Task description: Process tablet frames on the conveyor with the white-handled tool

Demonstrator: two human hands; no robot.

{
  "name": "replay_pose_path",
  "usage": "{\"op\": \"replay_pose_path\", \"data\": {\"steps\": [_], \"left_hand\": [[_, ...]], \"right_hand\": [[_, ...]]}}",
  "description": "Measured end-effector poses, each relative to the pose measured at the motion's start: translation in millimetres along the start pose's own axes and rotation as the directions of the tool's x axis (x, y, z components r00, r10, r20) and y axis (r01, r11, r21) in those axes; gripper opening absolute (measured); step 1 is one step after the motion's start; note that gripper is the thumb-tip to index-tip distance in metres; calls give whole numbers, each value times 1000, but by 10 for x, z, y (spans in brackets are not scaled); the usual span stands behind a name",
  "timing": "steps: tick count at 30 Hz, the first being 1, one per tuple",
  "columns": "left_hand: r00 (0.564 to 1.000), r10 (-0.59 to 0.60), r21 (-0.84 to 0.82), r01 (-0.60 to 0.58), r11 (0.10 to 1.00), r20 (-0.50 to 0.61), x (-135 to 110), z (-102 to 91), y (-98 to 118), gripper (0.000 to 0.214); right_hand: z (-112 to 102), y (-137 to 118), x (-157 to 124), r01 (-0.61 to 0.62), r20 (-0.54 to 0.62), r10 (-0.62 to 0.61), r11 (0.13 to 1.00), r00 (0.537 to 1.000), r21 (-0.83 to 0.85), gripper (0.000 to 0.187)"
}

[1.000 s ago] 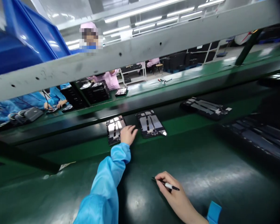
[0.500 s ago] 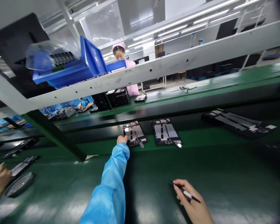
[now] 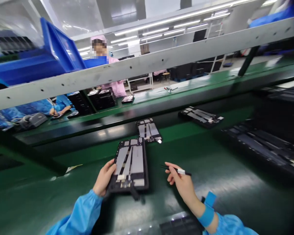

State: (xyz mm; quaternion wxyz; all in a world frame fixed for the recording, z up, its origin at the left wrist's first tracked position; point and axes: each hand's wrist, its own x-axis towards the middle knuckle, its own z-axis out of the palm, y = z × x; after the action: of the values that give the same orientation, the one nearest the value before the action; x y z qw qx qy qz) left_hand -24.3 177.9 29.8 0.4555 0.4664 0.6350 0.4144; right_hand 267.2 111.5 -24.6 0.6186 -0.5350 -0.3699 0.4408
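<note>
The left hand (image 3: 105, 178) is gripping a flat black, silver-panelled rectangular device (image 3: 137, 161) over the glossy green counter (image 3: 39, 199), apparently positioning it; right of the device, the right hand (image 3: 182, 186) is pinching black-and-white tweezers (image 3: 181, 171). The next move is seemingly calling for level support.

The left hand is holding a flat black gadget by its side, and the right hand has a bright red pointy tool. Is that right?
Not quite: the pointy tool isn't red. The head view shows it is black with a white part. The right hand does hold it, and the left hand holds the flat black gadget by its side.
</note>
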Motion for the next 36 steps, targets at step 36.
{"op": "replay_pose_path", "data": {"steps": [36], "left_hand": [[738,452,404,-661,632,501,-1219,675,-361,19]], "right_hand": [[2,-314,-473,570,743,-122,725,658,-386,25]]}}
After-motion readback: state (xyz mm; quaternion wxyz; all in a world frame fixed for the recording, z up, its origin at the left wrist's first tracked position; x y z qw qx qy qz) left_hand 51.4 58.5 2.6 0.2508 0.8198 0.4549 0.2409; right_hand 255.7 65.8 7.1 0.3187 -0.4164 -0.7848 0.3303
